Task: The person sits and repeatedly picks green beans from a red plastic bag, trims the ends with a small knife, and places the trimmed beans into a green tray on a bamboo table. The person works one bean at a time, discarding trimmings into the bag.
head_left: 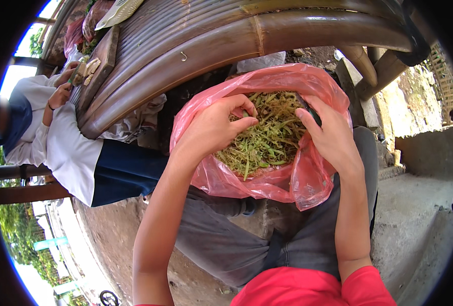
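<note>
A pink plastic bag (280, 181) rests open on my lap, filled with green and yellowish vegetable stems and trimmings (264, 140). My left hand (216, 125) reaches into the bag from the left, its thumb and fingers pinched on a green stem at the top of the pile. At the bag's right side my right hand (331, 135) holds the rim, fingers curled inside over something dark that is mostly hidden.
A bamboo bench (226, 38) curves across the top. Another person in a white top (66, 148) sits at the left, hands at a wooden cutting board (101, 61) with cut pieces. Concrete ground and a step (420, 204) lie to the right.
</note>
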